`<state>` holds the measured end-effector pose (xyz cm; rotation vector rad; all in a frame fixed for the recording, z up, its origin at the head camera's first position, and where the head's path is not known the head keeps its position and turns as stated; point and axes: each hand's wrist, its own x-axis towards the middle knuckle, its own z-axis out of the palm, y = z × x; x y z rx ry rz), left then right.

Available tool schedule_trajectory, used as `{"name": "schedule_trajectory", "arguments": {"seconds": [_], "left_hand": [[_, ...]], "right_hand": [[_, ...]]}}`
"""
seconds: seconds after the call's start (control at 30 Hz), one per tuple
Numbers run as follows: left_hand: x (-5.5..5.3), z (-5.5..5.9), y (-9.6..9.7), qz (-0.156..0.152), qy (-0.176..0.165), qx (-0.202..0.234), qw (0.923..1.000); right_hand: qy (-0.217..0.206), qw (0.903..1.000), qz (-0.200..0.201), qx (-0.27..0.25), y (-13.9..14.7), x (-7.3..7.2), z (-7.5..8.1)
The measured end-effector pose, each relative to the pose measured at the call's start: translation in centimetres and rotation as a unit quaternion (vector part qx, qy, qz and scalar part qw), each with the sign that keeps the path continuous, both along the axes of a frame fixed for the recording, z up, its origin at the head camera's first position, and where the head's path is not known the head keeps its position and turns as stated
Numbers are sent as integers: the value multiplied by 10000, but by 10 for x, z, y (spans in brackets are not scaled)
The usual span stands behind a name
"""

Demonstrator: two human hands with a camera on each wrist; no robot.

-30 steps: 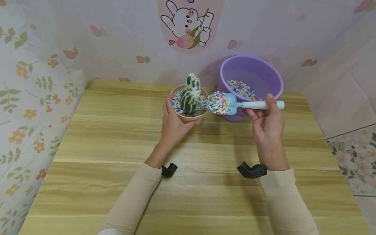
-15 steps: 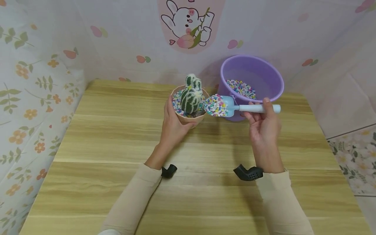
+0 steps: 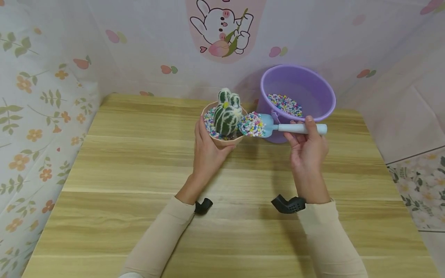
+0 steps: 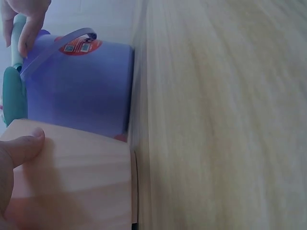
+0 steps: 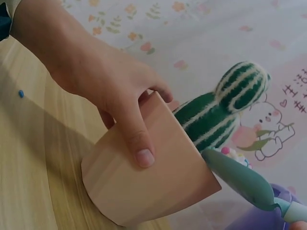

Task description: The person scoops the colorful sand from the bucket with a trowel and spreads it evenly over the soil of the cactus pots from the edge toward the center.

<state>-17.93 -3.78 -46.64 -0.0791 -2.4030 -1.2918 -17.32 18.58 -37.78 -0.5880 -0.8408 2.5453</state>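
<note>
My left hand (image 3: 208,148) grips a peach-coloured flowerpot (image 5: 148,172) by its side, thumb across the front. In the pot stands a green cactus (image 3: 226,117) with white fuzzy stripes, bedded in small multicoloured pebbles (image 3: 210,120). My right hand (image 3: 307,148) holds a light-blue hand trowel (image 3: 269,125) by its pale handle, thumb on top. The trowel's blade carries a heap of coloured pebbles (image 3: 252,124), and its tip reaches over the pot's right rim, close by the cactus. In the right wrist view the pot leans on the table.
A purple bucket (image 3: 297,87) with more coloured pebbles (image 3: 285,104) inside stands at the back right, just behind the trowel. Patterned cloth (image 3: 139,50) hangs along the table's back edge. One small blue pebble (image 5: 21,93) lies on the wooden table (image 3: 139,162).
My right hand has carried the loaded trowel leftward, bringing its tip over the pot's rim. My left hand keeps its grip, and the pot has tilted slightly.
</note>
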Motion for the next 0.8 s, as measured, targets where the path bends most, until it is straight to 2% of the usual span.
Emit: {"name": "schedule_trajectory", "arguments": {"seconds": [0.4,0.8], "left_hand": [[1,-1,1,67,91,-122,9999],[1,-4,4,165,351,-257,9989]], "right_hand": [[93,9997,-118,199,-7,1,1],[336,9985,-235,365,-13,0,3]]}}
